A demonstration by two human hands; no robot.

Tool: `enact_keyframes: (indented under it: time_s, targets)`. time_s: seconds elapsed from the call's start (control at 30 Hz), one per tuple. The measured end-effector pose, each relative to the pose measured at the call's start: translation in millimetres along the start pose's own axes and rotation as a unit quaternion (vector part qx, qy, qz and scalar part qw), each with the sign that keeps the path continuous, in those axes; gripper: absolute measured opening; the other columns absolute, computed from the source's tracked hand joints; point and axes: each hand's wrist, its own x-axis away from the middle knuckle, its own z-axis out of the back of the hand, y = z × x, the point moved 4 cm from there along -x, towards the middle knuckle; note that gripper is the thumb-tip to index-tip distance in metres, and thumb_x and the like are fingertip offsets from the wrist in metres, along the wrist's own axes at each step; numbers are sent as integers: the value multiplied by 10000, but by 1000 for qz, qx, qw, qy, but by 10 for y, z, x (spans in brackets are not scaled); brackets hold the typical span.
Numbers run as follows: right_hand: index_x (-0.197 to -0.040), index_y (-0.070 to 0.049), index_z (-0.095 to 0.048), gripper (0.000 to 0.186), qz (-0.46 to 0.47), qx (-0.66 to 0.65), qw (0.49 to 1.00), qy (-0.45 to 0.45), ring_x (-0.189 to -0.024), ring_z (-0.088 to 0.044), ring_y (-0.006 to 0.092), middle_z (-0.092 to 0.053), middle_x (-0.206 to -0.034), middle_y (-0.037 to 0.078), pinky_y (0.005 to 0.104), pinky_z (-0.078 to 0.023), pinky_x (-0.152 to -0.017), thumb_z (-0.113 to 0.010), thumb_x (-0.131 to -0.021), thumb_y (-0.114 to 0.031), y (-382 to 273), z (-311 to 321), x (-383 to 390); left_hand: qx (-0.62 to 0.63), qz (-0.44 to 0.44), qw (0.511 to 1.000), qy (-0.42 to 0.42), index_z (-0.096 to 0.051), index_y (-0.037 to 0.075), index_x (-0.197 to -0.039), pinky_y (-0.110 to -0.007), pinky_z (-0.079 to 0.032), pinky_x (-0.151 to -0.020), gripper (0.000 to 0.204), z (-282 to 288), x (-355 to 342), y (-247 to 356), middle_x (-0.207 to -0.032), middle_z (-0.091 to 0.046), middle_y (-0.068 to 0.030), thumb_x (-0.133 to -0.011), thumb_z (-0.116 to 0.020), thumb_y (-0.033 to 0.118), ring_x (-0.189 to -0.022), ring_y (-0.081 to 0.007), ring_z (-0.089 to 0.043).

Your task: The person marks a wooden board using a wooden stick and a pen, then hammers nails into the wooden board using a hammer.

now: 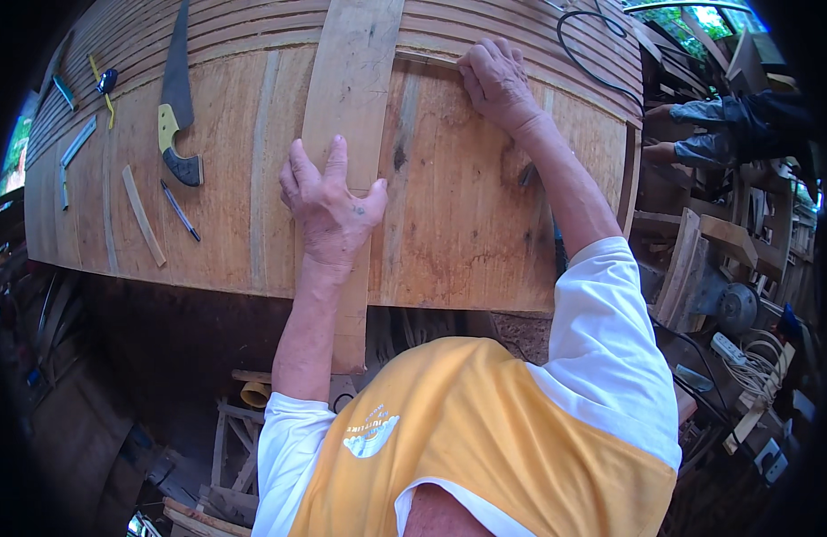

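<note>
Your left hand (pixel 331 199), fingers wide, perhaps steadies the long pale wooden board (pixel 355 89) beneath; your right hand (pixel 503 85) curls fingers beside brown ribbed wooden slats (pixel 449 27), grip unclear.

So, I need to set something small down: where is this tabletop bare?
The tabletop is bare between the pen and the long board, and between that board and the right forearm, nearer than the right hand. The left end is crowded with a saw, a thin wood strip and a tape measure.
</note>
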Motion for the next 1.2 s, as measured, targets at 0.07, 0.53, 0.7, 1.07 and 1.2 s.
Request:
enact_keyframes:
  time_s: [0.07, 0.53, 0.7, 1.07, 1.2]
  targets:
    - [-988, -138, -610, 111, 1, 1, 1000, -4, -1018, -558, 315, -603, -979, 61, 450, -414, -863, -675, -898, -128, -2, 5, -6, -13, 5, 1000, -6, -691, 24, -1323, -570, -417, -1087, 746, -7, 2, 9, -1423, -447, -381, -659, -890, 301, -1292, -507, -453]
    - [-1010, -125, -604, 83, -2, -9, 1000, -9, -1025, -554, 323, -594, -982, 80, 449, -405, -887, -647, -940, -123, 11, -22, -15, -22, -5, 1000, -8, -684, 34, -1338, -577, -415, -1082, 751, -10, -23, -4, -1427, -440, -376, -668, -882, 310, -1282, -507, -456]
    - [-1008, -126, -608, 85, -6, -7, 1000, -12, -1030, -551, 326, -596, -984, 77, 448, -406, -893, -650, -934, -121, 17, -16, -12, -20, -5, 1000, -17, -683, 34, -1339, -579, -416, -1079, 747, -10, -27, 1, -1428, -437, -373, -673, -882, 306, -1281, -506, -456]
    - [-1010, -120, -612, 87, 5, -3, 1000, -16, -1044, -557, 337, -599, -993, 87, 463, -423, -892, -647, -930, -123, -24, -13, 8, -27, -10, 1000, -8, -686, 28, -1335, -581, -412, -1084, 739, 2, 20, 4, -1430, -438, -382, -688, -872, 331, -1290, -513, -457]
    - [-1003, -115, -613, 80, 15, -13, 1000, -2, -1031, -566, 345, -599, -968, 92, 470, -431, -887, -646, -933, -131, 14, -49, 59, -25, -10, 999, -18, -695, 43, -1330, -577, -423, -1077, 723, -37, 58, -11, -1417, -457, -378, -710, -869, 372, -1278, -521, -470]
